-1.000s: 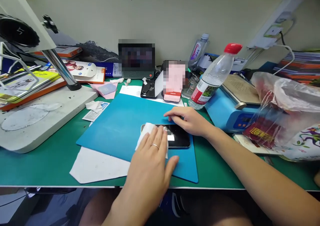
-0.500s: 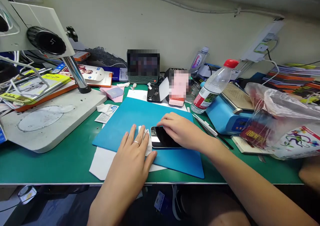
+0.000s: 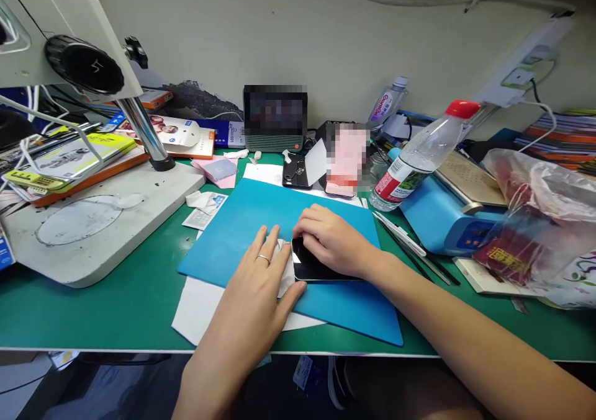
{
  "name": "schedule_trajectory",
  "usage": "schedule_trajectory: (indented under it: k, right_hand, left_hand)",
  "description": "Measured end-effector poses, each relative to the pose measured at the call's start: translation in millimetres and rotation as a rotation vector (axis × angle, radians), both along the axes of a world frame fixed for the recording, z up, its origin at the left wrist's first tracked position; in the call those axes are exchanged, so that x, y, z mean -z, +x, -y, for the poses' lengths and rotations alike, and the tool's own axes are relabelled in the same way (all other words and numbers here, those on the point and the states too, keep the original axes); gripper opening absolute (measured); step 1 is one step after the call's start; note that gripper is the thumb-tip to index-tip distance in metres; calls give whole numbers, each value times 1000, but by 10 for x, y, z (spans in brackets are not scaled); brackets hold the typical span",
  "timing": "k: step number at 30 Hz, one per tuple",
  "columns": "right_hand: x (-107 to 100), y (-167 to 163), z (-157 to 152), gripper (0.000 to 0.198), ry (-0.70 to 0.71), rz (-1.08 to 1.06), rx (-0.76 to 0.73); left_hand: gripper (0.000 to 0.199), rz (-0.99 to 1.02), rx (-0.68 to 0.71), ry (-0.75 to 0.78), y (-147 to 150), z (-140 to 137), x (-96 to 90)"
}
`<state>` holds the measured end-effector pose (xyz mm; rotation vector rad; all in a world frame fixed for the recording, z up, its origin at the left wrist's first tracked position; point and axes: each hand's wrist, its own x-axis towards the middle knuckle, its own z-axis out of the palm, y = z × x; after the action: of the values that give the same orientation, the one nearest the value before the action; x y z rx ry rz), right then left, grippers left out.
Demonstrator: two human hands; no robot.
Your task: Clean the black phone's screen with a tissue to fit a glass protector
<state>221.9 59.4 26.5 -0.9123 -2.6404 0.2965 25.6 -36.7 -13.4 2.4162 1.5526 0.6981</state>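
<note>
Two bare hands are observed above a blue mat (image 3: pixel 246 209), which is laid on a green surface (image 3: pixel 116 314). The left hand (image 3: pixel 261 277) is held palm down, its fingers extended and slightly parted; a ring (image 3: pixel 263 258) is worn on one finger. A white tissue (image 3: pixel 285 275) is partly covered by this hand; whether it is gripped or only pressed cannot be told. A black phone (image 3: pixel 305 267) is placed screen up on the mat, its left end just beside the fingers of the left hand and its remainder extending under the right hand (image 3: pixel 333 240). The right hand is held with fingers bent inward over the phone; its fingertips are partly hidden, and whether the phone is grasped cannot be told. White paper (image 3: pixel 195 311) is seen protruding from under the mat, partly covered by the left hand and forearm. Beyond the left hand and to its left, a torn sachet (image 3: pixel 199 219) is noted near the base of a white stand (image 3: pixel 158 218). To the right of the right hand, slim tools (image 3: pixel 414 243) are laid beside the mat; beyond them, a red-capped bottle (image 3: pixel 401 181) is stood next to a blue device (image 3: pixel 428 221).
</note>
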Motion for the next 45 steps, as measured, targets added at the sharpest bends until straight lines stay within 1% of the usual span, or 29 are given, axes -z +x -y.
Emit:
schedule_trajectory:
  k: [6, 11, 15, 19, 26, 31, 37, 45]
  right_hand:
    - [26, -53, 4, 23, -23, 2, 45]
    - [1, -99, 40, 12, -69, -7, 77]
    - [-42, -120, 48, 18, -116, 33, 102]
    - [-41, -141, 52, 21, -116, 84, 135]
    - [-27, -137, 54, 27, -99, 94, 142]
    - [-26, -107, 55, 28, -82, 41, 97]
    - [16, -87, 45, 31, -93, 25, 73]
    - [-2, -109, 54, 29, -65, 82, 89]
  left_hand:
    - [42, 4, -2, -37, 22, -57, -25]
    - [43, -14, 1, -42, 21, -92, -23]
    - [40, -12, 10, -47, 17, -92, -19]
    - [35, -1, 18, -52, 3, -104, -20]
    - [42, 33, 23, -52, -16, -128, -3]
    - [44, 45, 22, -64, -24, -125, -8]
    - [47, 46, 15, -75, -27, -127, -20]
    - [52, 50, 21, -73, -28, -139, 9]
